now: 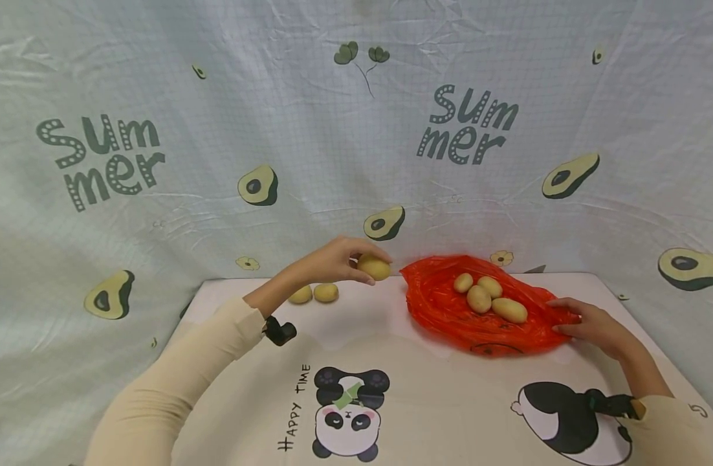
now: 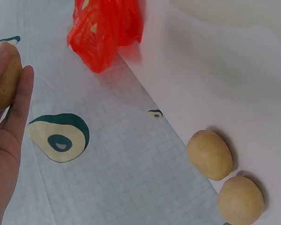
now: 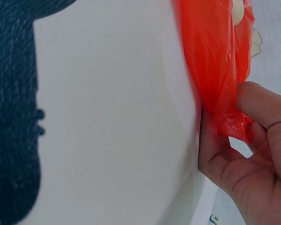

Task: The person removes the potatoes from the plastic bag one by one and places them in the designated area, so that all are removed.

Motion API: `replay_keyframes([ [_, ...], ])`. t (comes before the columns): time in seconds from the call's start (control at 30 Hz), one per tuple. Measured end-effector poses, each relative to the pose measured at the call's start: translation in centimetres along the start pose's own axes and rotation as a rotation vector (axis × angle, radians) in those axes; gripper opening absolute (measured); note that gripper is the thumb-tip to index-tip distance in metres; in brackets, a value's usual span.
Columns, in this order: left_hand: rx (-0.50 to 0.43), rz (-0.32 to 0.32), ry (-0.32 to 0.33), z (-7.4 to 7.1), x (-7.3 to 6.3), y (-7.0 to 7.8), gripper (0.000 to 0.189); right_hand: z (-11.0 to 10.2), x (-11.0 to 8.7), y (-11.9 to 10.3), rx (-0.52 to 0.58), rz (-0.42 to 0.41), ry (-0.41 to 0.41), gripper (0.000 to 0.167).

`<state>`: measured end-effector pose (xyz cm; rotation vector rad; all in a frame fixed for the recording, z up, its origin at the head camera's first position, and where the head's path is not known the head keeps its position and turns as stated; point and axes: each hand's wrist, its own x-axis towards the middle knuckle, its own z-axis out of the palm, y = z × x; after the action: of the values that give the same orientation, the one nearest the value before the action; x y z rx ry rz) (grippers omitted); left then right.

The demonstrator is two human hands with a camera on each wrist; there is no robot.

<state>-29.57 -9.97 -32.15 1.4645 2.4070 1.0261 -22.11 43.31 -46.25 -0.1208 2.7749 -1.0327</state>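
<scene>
My left hand (image 1: 341, 259) grips a potato (image 1: 373, 267) above the table, a little left of a red plastic bag (image 1: 444, 323). In the left wrist view the same potato (image 2: 5, 77) sits between thumb and fingers. The bag lies spread with its mouth open, and several potatoes (image 1: 479, 299) rest in it. At the bag's right end my right hand (image 1: 595, 327) pinches the plastic; the right wrist view shows the thumb and fingers of this hand (image 3: 253, 150) on the gathered red film (image 3: 215, 70).
Two loose potatoes, one of them this potato (image 1: 326, 292), lie at the back left of the white table (image 1: 438, 401), behind the left forearm. A pale curtain (image 1: 310, 129) printed with avocados hangs along the table's back edge. Panda drawings (image 1: 347, 427) mark the tabletop.
</scene>
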Motion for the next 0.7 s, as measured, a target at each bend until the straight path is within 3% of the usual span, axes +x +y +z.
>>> replay_keyframes([
  [0.3, 0.002, -0.003, 0.023, 0.0, -0.3, -1.1, 0.045, -0.1, 0.0, -0.2, -0.004, -0.002, 0.001, 0.058],
  [0.7, 0.019, -0.085, 0.061, 0.5, -0.6, -2.3, 0.044, -0.2, 0.2, -0.1, 0.006, -0.002, -0.008, 0.059],
])
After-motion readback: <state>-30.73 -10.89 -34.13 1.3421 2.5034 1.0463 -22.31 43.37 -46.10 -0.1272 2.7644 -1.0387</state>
